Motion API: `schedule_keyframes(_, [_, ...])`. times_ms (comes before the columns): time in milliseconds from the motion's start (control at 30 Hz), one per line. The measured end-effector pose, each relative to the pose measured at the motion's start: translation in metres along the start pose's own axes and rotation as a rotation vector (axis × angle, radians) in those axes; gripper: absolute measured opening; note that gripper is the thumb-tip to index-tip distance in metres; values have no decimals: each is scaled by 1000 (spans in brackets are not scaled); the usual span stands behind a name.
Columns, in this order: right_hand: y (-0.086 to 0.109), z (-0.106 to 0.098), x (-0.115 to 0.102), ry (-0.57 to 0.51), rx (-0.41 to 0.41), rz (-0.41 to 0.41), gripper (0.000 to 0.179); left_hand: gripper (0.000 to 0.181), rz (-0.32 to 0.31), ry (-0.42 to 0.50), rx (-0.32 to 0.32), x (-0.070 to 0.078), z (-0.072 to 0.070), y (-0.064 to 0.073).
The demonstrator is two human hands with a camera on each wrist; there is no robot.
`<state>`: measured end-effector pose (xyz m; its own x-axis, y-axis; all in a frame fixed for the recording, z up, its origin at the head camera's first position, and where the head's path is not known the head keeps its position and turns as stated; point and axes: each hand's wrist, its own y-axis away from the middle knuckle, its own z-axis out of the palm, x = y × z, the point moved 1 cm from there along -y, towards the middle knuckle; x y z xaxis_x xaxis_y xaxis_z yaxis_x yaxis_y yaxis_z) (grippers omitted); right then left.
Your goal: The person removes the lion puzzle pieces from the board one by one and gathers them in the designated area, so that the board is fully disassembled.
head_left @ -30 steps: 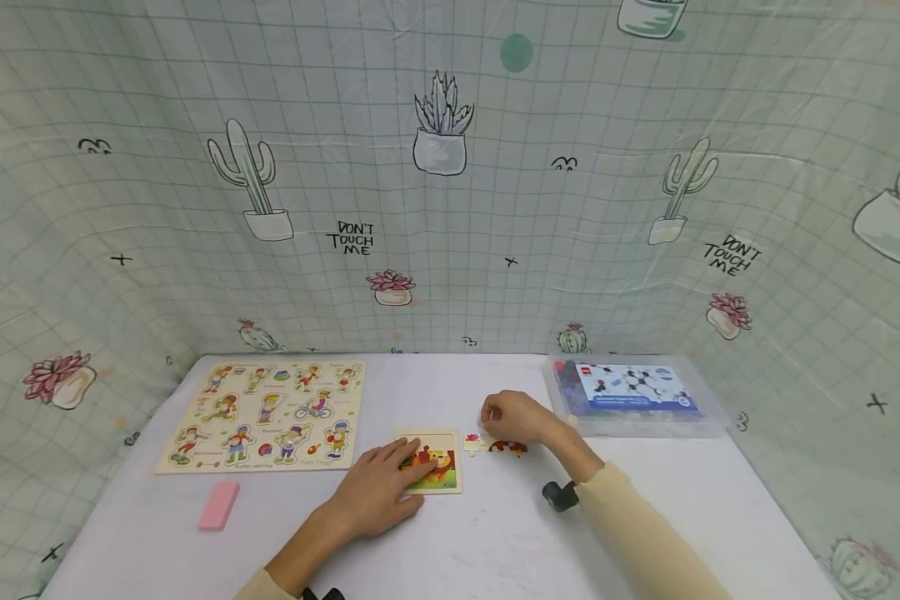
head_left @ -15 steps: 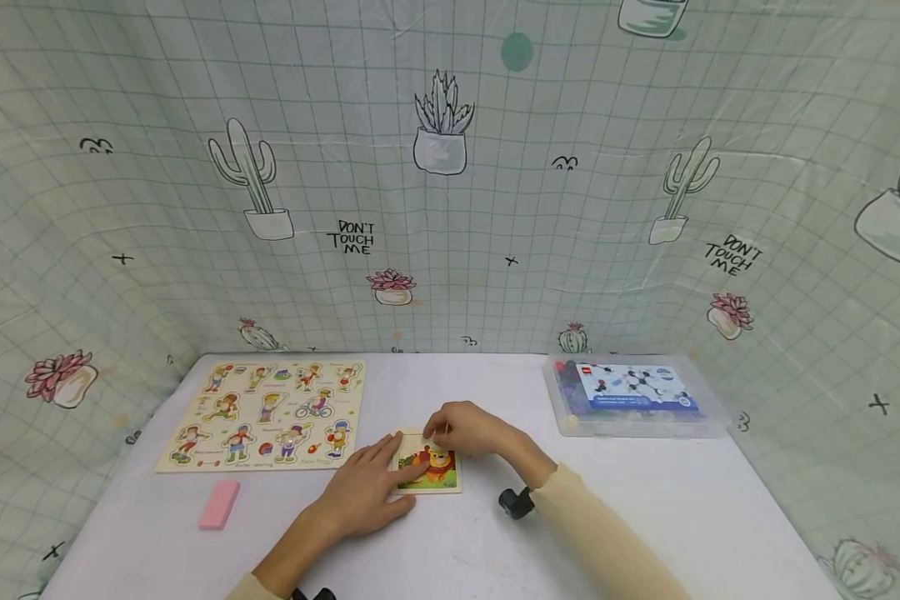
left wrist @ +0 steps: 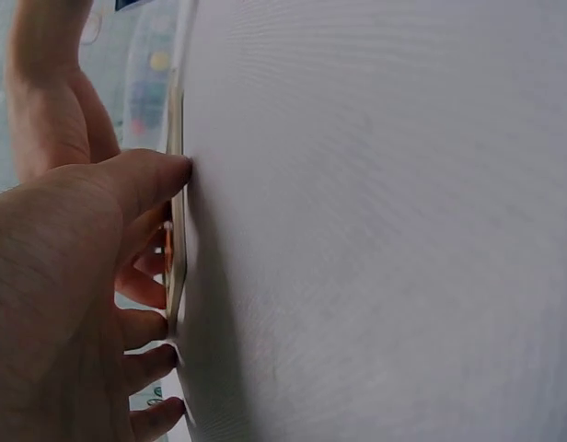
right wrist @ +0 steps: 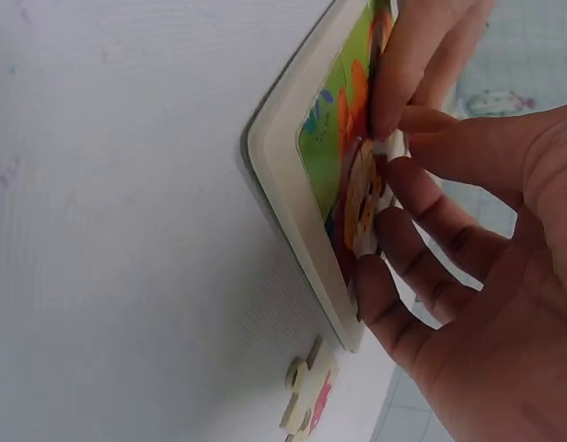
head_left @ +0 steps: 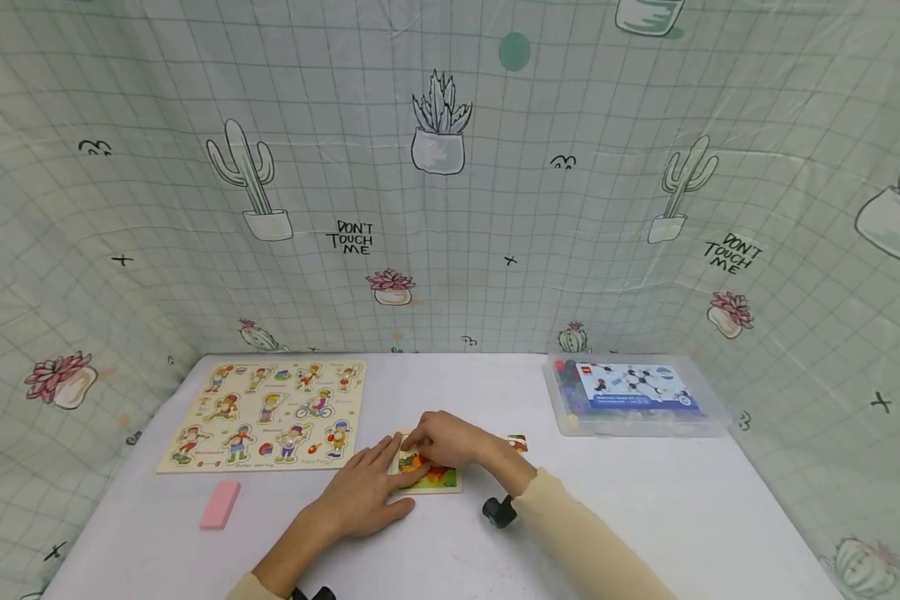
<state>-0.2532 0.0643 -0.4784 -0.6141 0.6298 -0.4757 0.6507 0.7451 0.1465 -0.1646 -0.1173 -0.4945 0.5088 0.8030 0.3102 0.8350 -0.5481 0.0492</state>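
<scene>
A small jigsaw puzzle board [head_left: 450, 489] with a pale frame and a colourful cartoon bear picture lies flat on the table. My left hand [head_left: 363, 490] rests along its left side with fingers spread, one finger reaching over the picture. In the left wrist view its thumb [left wrist: 164, 175] touches the table at the board's edge. Over the upper part of the board, my right hand [head_left: 450, 439] seems to pinch a puzzle piece [right wrist: 394, 145], mostly hidden by the fingertips. The right wrist view shows a loose puzzle piece [right wrist: 311, 394] with pink on it beside the board.
Partly behind the right wrist lies another loose piece [head_left: 519, 442]. A large wooden board with sports figures [head_left: 270, 429] occupies the left. In front of it is a pink block [head_left: 220, 505]. A clear plastic case [head_left: 637, 396] stands at the back right.
From the loose pieces on the right, my right hand has moved left onto the board, then further toward its upper left. The left hand has shifted slightly left and stays on the board.
</scene>
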Motion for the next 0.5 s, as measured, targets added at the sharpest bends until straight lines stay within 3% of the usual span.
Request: schedule_keyframes(500, [-3, 5, -3, -65, 36, -12, 36, 50, -12, 20, -67, -1, -3, 0])
